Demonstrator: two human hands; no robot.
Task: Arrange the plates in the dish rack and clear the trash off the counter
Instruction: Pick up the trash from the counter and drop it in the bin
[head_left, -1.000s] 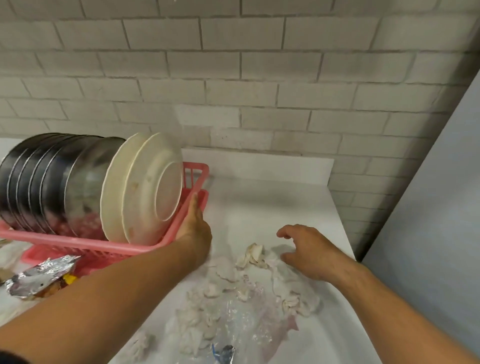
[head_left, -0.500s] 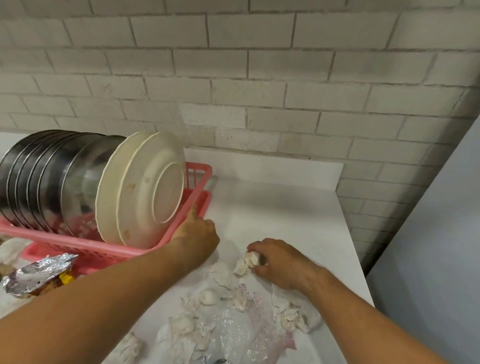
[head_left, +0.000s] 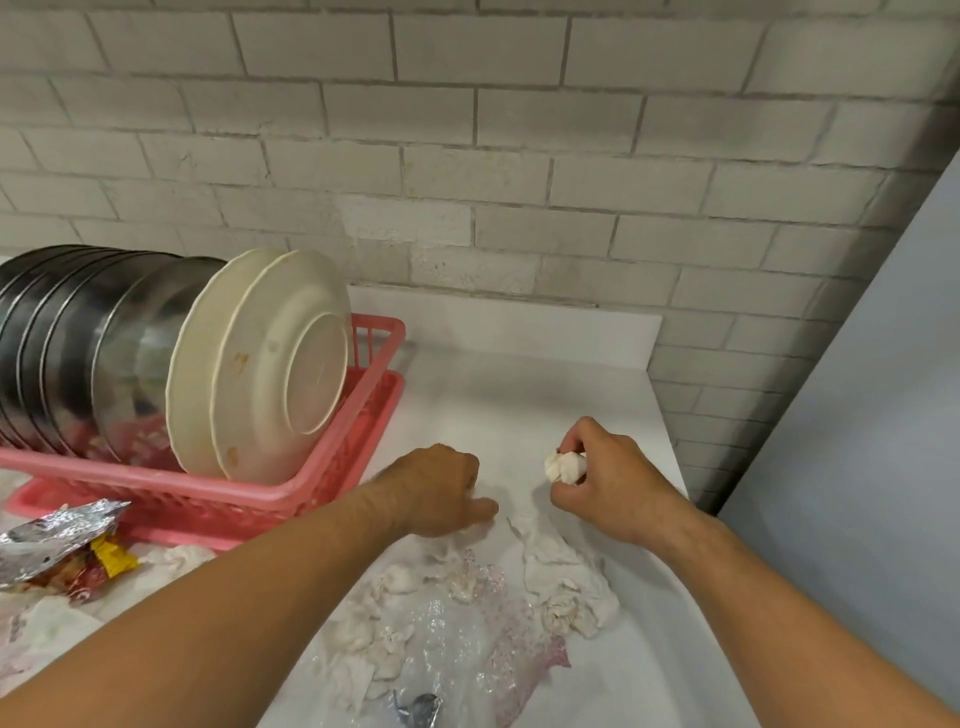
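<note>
A pink dish rack stands at the left of the white counter. In it stand several steel plates and two cream plates, all upright on edge. My right hand pinches a crumpled white tissue ball, lifted just above the counter. My left hand lies on the counter beside the rack's near right corner, fingers curled down over tissue scraps; whether it holds any is hidden. More crumpled tissues and a clear plastic bag lie below both hands.
A foil snack wrapper with red and yellow print lies in front of the rack at the left. The brick wall backs the counter. A grey panel rises past the counter's right edge.
My left hand has let go of the rack's corner and dropped to the counter. My right hand closed on a tissue ball and lifted it to the right.
</note>
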